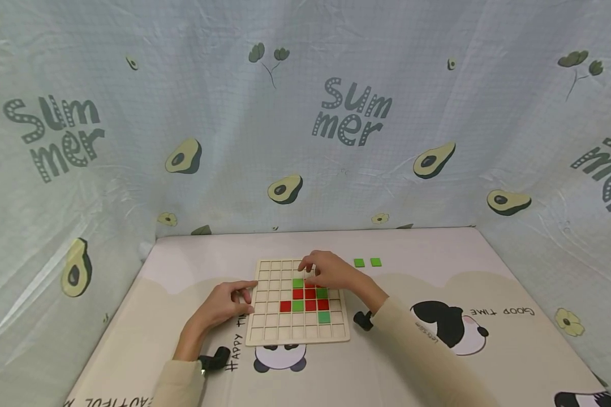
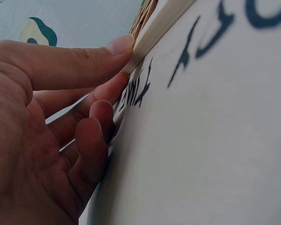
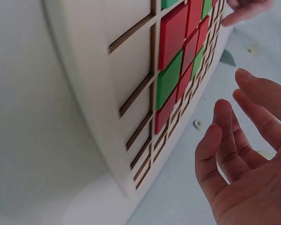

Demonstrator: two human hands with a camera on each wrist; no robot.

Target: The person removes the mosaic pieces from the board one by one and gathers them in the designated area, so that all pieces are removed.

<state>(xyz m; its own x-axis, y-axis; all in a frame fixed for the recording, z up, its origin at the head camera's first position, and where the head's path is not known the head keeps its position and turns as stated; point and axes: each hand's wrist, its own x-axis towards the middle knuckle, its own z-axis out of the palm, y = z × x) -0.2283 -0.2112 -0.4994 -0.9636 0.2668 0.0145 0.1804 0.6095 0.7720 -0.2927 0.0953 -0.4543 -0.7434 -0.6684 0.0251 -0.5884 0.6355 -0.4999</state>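
A pale wooden grid board (image 1: 270, 333) lies on the table, with several red tiles (image 1: 285, 306) and green tiles (image 1: 324, 317) set in its squares. At the board's left edge, my left hand (image 1: 221, 305) touches the rim with thumb and index finger spread apart along it; the other fingers curl loosely. My right hand (image 1: 331, 270) hovers over the upper right part of the board, its fingers loosely bent. The right wrist view shows nothing between the fingers of this hand (image 3: 253, 164). It hides some squares from the head view.
Two loose green tiles (image 1: 358, 263) lie on the table beyond the board's upper right corner. A printed cloth (image 1: 412, 362) with pandas and lettering covers the table. Patterned curtains (image 1: 224, 113) stand behind and at both sides.
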